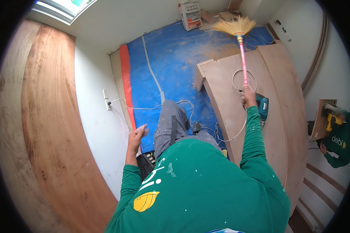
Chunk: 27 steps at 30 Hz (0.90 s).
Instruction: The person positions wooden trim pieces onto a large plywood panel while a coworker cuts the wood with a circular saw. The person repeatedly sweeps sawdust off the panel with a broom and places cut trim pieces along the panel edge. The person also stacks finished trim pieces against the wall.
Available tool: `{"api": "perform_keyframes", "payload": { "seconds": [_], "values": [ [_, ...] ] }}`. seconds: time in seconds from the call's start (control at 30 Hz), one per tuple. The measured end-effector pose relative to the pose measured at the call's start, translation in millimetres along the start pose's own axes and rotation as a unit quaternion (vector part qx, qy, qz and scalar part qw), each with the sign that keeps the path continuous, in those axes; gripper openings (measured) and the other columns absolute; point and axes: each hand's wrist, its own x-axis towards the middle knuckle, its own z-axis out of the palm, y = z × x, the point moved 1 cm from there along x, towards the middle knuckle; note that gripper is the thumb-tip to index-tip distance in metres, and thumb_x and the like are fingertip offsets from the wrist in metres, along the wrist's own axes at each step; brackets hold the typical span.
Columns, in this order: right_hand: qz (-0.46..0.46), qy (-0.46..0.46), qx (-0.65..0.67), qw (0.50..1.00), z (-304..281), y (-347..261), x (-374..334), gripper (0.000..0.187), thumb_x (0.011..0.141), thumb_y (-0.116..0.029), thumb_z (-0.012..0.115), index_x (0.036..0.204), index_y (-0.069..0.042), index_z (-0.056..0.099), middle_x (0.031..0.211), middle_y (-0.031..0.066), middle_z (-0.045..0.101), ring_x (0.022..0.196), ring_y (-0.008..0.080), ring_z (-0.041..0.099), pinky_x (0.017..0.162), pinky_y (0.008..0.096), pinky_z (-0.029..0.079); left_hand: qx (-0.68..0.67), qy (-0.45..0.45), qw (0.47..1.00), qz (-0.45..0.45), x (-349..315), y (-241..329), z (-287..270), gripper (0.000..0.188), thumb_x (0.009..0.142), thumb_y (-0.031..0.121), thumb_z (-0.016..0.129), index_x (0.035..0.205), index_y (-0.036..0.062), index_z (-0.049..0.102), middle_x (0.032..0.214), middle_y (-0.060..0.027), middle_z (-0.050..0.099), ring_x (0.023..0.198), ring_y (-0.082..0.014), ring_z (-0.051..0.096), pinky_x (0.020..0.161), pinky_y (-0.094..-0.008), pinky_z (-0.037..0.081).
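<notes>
My right hand (249, 96) is stretched forward and shut on the pink handle of a broom (243, 54). Its straw head (234, 26) reaches sawdust on the blue floor sheet (171, 66), beyond a curved plywood panel (237, 105). A teal power saw (263, 106) lies on the panel just beside that hand, with a white cable looped near it. My left hand (137, 136) hangs in the air near the white wall, fingers loosely curled, holding nothing I can make out. Both my sleeves are green.
A wall socket (107, 104) feeds white cables running across the blue sheet. A cardboard box (190, 15) stands at the far wall. A large curved plywood sheet (54, 128) leans at the left. At the right, another person in green (338, 143) holds a yellow drill.
</notes>
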Motion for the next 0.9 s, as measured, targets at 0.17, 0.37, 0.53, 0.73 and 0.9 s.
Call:
{"api": "perform_keyframes", "payload": {
  "seconds": [0.17, 0.37, 0.53, 0.73, 0.9],
  "values": [
    [0.000, -0.039, 0.009, 0.999, 105, 9, -4, 0.056, 0.103, -0.022, 0.057, 0.157, -0.020, 0.043, 0.062, -0.0035, 0.045, 0.044, 0.0084, 0.044, 0.038, 0.0265, 0.037, -0.024, -0.047, 0.994, 0.092, 64, 62, 34, 0.033, 0.101, 0.021, 0.069, 0.126, -0.0004, 0.069, 0.119, -0.0103, 0.072, 0.105, -0.0186, 0.071, 0.092, -0.0343, 0.055],
    [0.092, -0.118, 0.122, 0.981, 219, -57, -10, 0.066, 0.102, -0.011, 0.054, 0.162, -0.020, 0.029, 0.066, -0.0046, 0.045, 0.046, 0.0072, 0.043, 0.038, 0.0263, 0.036, 0.026, -0.024, 0.991, 0.126, 166, 86, 29, 0.028, 0.098, 0.014, 0.070, 0.123, 0.0011, 0.070, 0.111, -0.0072, 0.074, 0.103, -0.0189, 0.071, 0.091, -0.0323, 0.057],
    [0.137, -0.172, 0.178, 0.959, 343, -154, -3, 0.062, 0.102, -0.011, 0.054, 0.158, -0.021, 0.030, 0.071, -0.0030, 0.048, 0.048, 0.0064, 0.044, 0.039, 0.0260, 0.037, 0.161, -0.080, 0.945, 0.274, 318, 170, 64, 0.056, 0.091, 0.008, 0.073, 0.144, 0.0056, 0.056, 0.144, -0.0250, 0.057, 0.115, -0.0305, 0.070, 0.098, -0.0378, 0.056],
    [0.221, -0.229, 0.198, 0.927, 445, -294, -9, 0.056, 0.097, -0.007, 0.056, 0.149, -0.019, 0.037, 0.080, -0.0026, 0.049, 0.056, 0.0059, 0.045, 0.045, 0.0275, 0.040, 0.249, -0.187, 0.867, 0.388, 460, 275, 106, 0.067, 0.082, 0.003, 0.069, 0.146, 0.0127, 0.053, 0.151, -0.0294, 0.047, 0.126, -0.0455, 0.059, 0.103, -0.0462, 0.051],
    [0.203, -0.315, 0.282, 0.883, 444, -366, 42, 0.067, 0.105, -0.060, 0.047, 0.149, -0.011, 0.039, 0.112, 0.0108, 0.063, 0.083, 0.0207, 0.068, 0.068, 0.0385, 0.059, 0.218, -0.128, 0.870, 0.423, 551, 349, 97, 0.010, 0.090, 0.008, 0.071, 0.099, 0.0031, 0.072, 0.105, -0.0169, 0.071, 0.094, -0.0329, 0.070, 0.080, -0.0386, 0.057]
  ]
}}
